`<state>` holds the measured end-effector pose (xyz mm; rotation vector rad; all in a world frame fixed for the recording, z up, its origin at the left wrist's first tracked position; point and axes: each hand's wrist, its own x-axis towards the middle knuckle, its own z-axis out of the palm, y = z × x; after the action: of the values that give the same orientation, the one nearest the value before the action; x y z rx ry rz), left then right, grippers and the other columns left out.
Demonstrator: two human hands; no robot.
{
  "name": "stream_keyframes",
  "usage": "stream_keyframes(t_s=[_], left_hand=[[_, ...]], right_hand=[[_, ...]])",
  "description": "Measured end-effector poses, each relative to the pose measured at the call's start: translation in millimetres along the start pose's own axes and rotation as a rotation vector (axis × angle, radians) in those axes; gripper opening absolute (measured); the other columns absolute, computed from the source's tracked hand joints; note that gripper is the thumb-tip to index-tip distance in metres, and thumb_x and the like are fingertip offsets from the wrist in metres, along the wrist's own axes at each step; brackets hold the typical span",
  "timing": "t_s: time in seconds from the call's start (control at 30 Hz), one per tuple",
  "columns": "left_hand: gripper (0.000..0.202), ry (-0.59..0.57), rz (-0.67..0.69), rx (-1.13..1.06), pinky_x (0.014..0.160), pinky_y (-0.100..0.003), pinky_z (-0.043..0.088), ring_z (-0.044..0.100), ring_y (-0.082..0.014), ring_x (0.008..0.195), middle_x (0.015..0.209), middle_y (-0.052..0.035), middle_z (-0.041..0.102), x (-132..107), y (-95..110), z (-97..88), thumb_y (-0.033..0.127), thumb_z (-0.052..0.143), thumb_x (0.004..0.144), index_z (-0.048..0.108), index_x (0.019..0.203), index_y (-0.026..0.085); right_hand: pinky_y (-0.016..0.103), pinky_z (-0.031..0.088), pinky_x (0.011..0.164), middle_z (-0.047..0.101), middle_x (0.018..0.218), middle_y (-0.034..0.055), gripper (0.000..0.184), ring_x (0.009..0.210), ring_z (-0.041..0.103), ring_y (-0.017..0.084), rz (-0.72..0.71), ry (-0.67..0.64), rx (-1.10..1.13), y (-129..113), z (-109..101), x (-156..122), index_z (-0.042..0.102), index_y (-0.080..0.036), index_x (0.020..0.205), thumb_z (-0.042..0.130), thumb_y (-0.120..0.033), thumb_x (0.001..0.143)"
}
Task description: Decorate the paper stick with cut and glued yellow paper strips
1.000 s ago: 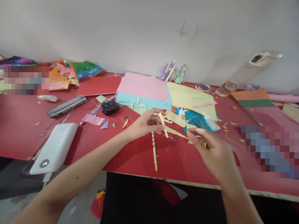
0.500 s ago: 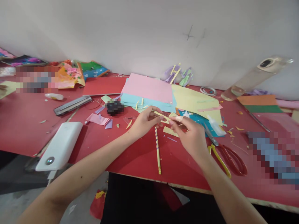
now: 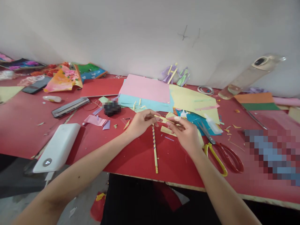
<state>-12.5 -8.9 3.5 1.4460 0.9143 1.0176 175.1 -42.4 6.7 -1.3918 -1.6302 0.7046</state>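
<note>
Over the middle of the red table (image 3: 21, 131), my left hand (image 3: 142, 122) and my right hand (image 3: 186, 132) pinch the two ends of a narrow yellow paper strip (image 3: 164, 119) held between them. A striped yellow pencil (image 3: 154, 150) lies on the table just below the hands. Scissors with a yellow and a red handle (image 3: 219, 151) rest to the right of my right hand. Sheets of pink (image 3: 145, 88), light blue and yellow paper (image 3: 192, 100) are stacked behind the hands.
A white power bank (image 3: 57, 148) lies at the left front edge, a metal ruler-like bar (image 3: 70, 107) behind it. Small glue bottles (image 3: 212, 123) sit on a blue sheet. A clear bottle (image 3: 248, 75) leans on the wall at right. Paper scraps and crafts litter the back.
My right hand came in from the right front to meet my left hand and took hold of the yellow strip's other end; the scissors came into sight where that hand had been.
</note>
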Motion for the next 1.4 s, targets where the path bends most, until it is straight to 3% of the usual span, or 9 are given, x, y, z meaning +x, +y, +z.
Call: stream_keyframes(t_s=[0.2, 0.33, 0.43, 0.63, 0.77, 0.93, 1.07, 1.23, 1.4], left_hand=[[0.02, -0.033, 0.043, 0.056, 0.067, -0.026, 0.051, 0.065, -0.0121, 0.068, 0.08, -0.0047, 0.07, 4, 2, -9.5, 0.03, 0.064, 0.082, 0.065, 0.095, 0.015], [0.025, 0.185, 0.088, 0.13, 0.074, -0.027, 0.05, 0.064, -0.0142, 0.078, 0.091, -0.0073, 0.071, 11, 5, -31.7, 0.03, 0.061, 0.083, 0.063, 0.103, 0.016], [0.019, 0.372, 0.088, 0.297, 0.076, -0.029, 0.047, 0.064, -0.0175, 0.083, 0.088, -0.0072, 0.071, 17, 3, -48.1, 0.034, 0.06, 0.082, 0.066, 0.083, 0.016], [0.032, 0.464, 0.112, 0.547, 0.072, -0.028, 0.044, 0.063, -0.0183, 0.076, 0.076, -0.0049, 0.071, 24, -5, -65.3, 0.042, 0.055, 0.085, 0.063, 0.069, 0.016], [0.037, 0.397, 0.136, 0.722, 0.074, -0.029, 0.043, 0.062, -0.0192, 0.079, 0.083, -0.0053, 0.07, 22, -4, -65.7, 0.045, 0.046, 0.09, 0.061, 0.07, 0.018], [0.032, 0.195, 0.21, 1.114, 0.09, -0.04, 0.04, 0.053, -0.0291, 0.108, 0.111, -0.009, 0.065, 17, -5, -55.4, 0.03, 0.062, 0.078, 0.056, 0.108, 0.019], [0.032, 0.208, 0.19, 1.293, 0.091, -0.043, 0.038, 0.051, -0.0311, 0.109, 0.109, -0.0116, 0.065, 16, -11, -54.5, 0.015, 0.053, 0.081, 0.057, 0.112, 0.019], [0.021, 0.296, 0.249, 1.202, 0.092, -0.041, 0.04, 0.06, -0.0269, 0.099, 0.096, -0.0089, 0.071, 19, -11, -65.5, 0.015, 0.047, 0.087, 0.065, 0.094, 0.02], [0.019, 0.383, 0.31, 0.772, 0.081, -0.03, 0.049, 0.067, -0.0195, 0.088, 0.099, -0.0053, 0.073, 19, -3, -66.2, 0.021, 0.051, 0.088, 0.069, 0.094, 0.02]], right_hand=[[0.024, 0.047, 0.054, 0.062, 0.069, 0.0013, 0.027, 0.055, 0.054, 0.011, 0.146, -0.028, 0.15, 3, -2, 4, 0.068, -0.018, 0.088, 0.065, -0.043, 0.08], [0.022, 0.046, 0.053, 0.059, 0.064, 0.0004, 0.028, 0.055, 0.052, 0.01, 0.195, -0.005, 0.233, 7, -2, 7, 0.067, -0.016, 0.084, 0.067, -0.043, 0.078], [0.022, 0.045, 0.052, 0.059, 0.063, 0.0002, 0.03, 0.055, 0.051, 0.01, 0.215, -0.013, 0.247, 8, -2, 8, 0.066, -0.016, 0.085, 0.067, -0.045, 0.077], [0.022, 0.047, 0.051, 0.059, 0.065, 0.0013, 0.033, 0.057, 0.053, 0.012, 0.195, -0.034, 0.225, 11, -2, 8, 0.067, -0.016, 0.088, 0.066, -0.047, 0.078], [0.023, 0.048, 0.053, 0.06, 0.067, 0.002, 0.032, 0.059, 0.055, 0.012, 0.209, -0.032, 0.238, 11, -3, 8, 0.067, -0.016, 0.09, 0.066, -0.046, 0.078], [0.022, 0.046, 0.053, 0.06, 0.067, 0.0013, 0.027, 0.06, 0.055, 0.011, 0.235, -0.017, 0.241, 4, -4, 7, 0.067, -0.017, 0.09, 0.064, -0.042, 0.08], [0.022, 0.046, 0.052, 0.061, 0.068, 0.0018, 0.025, 0.057, 0.053, 0.011, 0.238, 0.007, 0.254, -1, -5, 6, 0.066, -0.017, 0.088, 0.063, -0.041, 0.081], [0.022, 0.045, 0.051, 0.061, 0.068, 0.0017, 0.026, 0.055, 0.052, 0.01, 0.239, 0.019, 0.272, -1, -5, 7, 0.066, -0.016, 0.088, 0.063, -0.041, 0.081], [0.021, 0.044, 0.051, 0.055, 0.059, -0.0021, 0.023, 0.052, 0.05, 0.009, 0.208, 0.047, 0.315, 4, -4, 8, 0.065, -0.017, 0.084, 0.064, -0.041, 0.081]])
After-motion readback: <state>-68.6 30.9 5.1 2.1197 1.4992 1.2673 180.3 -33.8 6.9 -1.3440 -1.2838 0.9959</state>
